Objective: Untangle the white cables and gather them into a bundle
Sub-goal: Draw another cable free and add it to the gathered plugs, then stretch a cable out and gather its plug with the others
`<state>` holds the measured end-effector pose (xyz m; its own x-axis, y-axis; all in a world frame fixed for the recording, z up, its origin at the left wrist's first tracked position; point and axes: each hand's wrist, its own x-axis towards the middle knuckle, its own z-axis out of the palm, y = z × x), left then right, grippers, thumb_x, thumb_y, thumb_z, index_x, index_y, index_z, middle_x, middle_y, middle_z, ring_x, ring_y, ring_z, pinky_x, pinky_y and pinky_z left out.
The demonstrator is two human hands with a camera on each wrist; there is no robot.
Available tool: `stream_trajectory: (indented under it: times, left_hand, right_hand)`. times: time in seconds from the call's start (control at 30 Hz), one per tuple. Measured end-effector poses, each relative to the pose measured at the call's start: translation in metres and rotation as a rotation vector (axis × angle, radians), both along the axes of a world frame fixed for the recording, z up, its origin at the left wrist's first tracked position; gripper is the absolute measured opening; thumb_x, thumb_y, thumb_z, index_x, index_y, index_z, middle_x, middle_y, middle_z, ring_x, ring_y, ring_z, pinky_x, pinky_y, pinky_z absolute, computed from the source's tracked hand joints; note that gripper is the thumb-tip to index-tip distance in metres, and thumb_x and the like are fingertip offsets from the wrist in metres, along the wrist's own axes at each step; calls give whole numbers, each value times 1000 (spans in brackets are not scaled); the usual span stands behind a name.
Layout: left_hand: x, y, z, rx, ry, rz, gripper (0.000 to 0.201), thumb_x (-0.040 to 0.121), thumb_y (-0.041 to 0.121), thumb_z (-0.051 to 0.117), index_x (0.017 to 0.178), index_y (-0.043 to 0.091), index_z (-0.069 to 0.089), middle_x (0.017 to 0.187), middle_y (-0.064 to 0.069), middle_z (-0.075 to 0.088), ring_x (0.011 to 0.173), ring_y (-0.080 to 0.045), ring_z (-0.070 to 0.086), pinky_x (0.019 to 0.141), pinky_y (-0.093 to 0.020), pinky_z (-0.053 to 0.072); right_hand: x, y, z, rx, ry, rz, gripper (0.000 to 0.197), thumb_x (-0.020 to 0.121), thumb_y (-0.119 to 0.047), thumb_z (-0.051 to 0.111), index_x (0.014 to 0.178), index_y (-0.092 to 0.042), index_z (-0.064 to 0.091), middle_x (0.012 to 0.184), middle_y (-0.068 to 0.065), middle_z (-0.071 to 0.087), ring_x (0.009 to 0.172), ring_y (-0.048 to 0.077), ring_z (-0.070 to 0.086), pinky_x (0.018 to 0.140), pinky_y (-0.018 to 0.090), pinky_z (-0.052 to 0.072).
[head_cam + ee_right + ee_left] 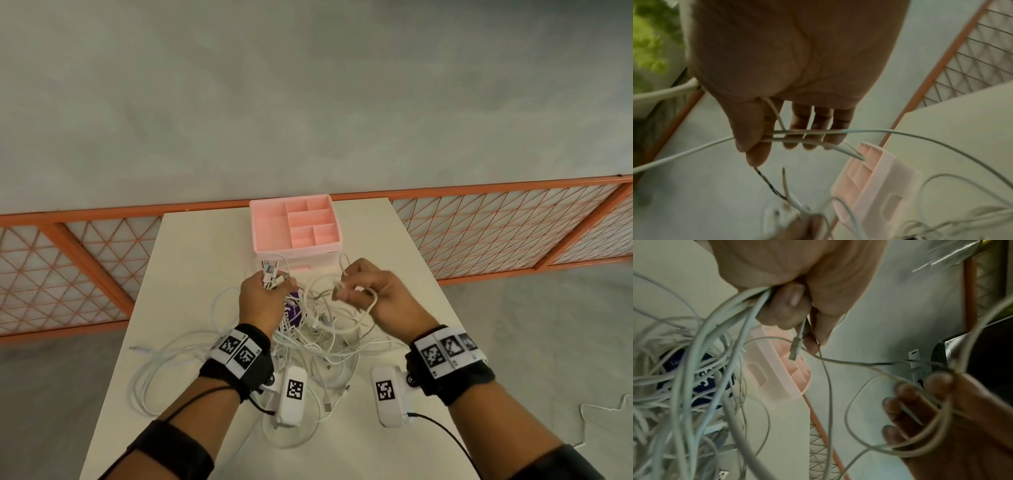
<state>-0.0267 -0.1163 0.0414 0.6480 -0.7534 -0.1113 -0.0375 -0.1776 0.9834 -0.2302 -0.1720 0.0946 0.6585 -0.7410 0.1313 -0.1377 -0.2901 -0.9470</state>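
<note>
A tangle of white cables (318, 346) lies on the white table (191, 267), spreading toward its left edge. My left hand (275, 284) is raised over the heap and grips a bunch of cable ends (270, 272). In the left wrist view, my left hand (797, 316) has its fingers curled round the strands (748, 305), and one plug (795, 348) hangs below them. My right hand (346, 291) pinches a thin cable between thumb and forefinger, with a loop (368, 308) draped over it. In the right wrist view, two strands (869, 130) cross the fingers (807, 129) of my right hand.
A pink compartment organizer (296, 226) stands at the far edge of the table, just beyond both hands. A purple object (294, 311) lies under the cables. An orange mesh fence (513, 222) runs behind the table. One loose cable (603, 407) lies on the floor at the right.
</note>
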Motion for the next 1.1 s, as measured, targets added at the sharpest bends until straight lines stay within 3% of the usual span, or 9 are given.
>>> stream_trajectory:
  times: [0.1, 0.2, 0.37, 0.6, 0.73, 0.8, 0.9, 0.97, 1.1]
  left_hand:
    - [8, -1, -8, 33, -9, 33, 8, 84, 12, 75, 84, 5, 72, 80, -13, 75, 70, -26, 68, 68, -34, 56]
    - [20, 2, -20, 123, -50, 64, 12, 84, 12, 75, 85, 0, 73, 82, -14, 74, 62, -18, 61, 56, -23, 47]
    - [39, 14, -44, 251, 33, 81, 14, 83, 15, 77, 83, 2, 72, 81, -15, 73, 67, -25, 61, 66, -38, 52]
    - [41, 22, -42, 287, -35, -1, 34, 85, 32, 77, 66, 9, 61, 55, -2, 55, 52, -22, 49, 59, -32, 43]
    - [34, 21, -7, 60, -28, 50, 55, 79, 58, 72, 93, 4, 73, 69, -6, 69, 58, -28, 60, 64, -47, 52]
    - [25, 18, 15, -64, 39, -21, 46, 83, 51, 73, 100, 8, 75, 67, 1, 68, 44, -22, 45, 63, -55, 52]
    - [4, 12, 45, -215, 98, -217, 25, 93, 30, 67, 106, 9, 74, 70, 1, 67, 39, -7, 38, 47, -25, 42]
    - [-8, 9, 50, -252, 112, -338, 21, 96, 23, 63, 108, 8, 71, 72, 3, 69, 41, 1, 41, 44, -16, 35]
    - [-17, 12, 34, -159, 158, -423, 22, 97, 27, 62, 93, 7, 69, 75, -8, 69, 41, -10, 31, 41, -20, 25]
  right_hand:
    - [-2, -5, 30, 141, -275, -91, 12, 92, -8, 62, 87, 0, 70, 88, 17, 66, 73, 27, 64, 64, 36, 50]
    - [-3, -21, 60, 280, -632, -186, 14, 94, -14, 57, 83, -9, 65, 105, 16, 68, 72, 34, 69, 63, 36, 58]
    - [-16, -59, 101, 255, -1002, -319, 19, 102, -16, 44, 89, -8, 55, 110, 23, 66, 98, 42, 67, 80, 43, 57]
    - [-1, -66, 89, 301, -735, -382, 16, 102, -17, 45, 96, -4, 51, 98, 21, 68, 89, 38, 69, 75, 40, 58]
    - [14, -49, 63, 429, -473, -327, 23, 102, -15, 44, 82, -7, 54, 80, 17, 63, 67, 29, 62, 65, 39, 53]
    - [23, -38, 54, 486, -379, -269, 26, 101, -12, 44, 78, -8, 54, 74, 15, 61, 60, 27, 58, 60, 37, 50]
    - [38, -23, 48, 537, -275, -142, 25, 101, -13, 45, 79, -6, 54, 75, 18, 60, 59, 29, 59, 59, 37, 52]
    - [45, -17, 53, 550, -306, -74, 25, 102, -13, 45, 82, -4, 55, 77, 20, 61, 61, 30, 62, 62, 39, 54]
    - [40, -26, 84, 463, -614, -193, 27, 103, -12, 40, 81, -3, 54, 79, 16, 62, 74, 35, 66, 70, 41, 57]
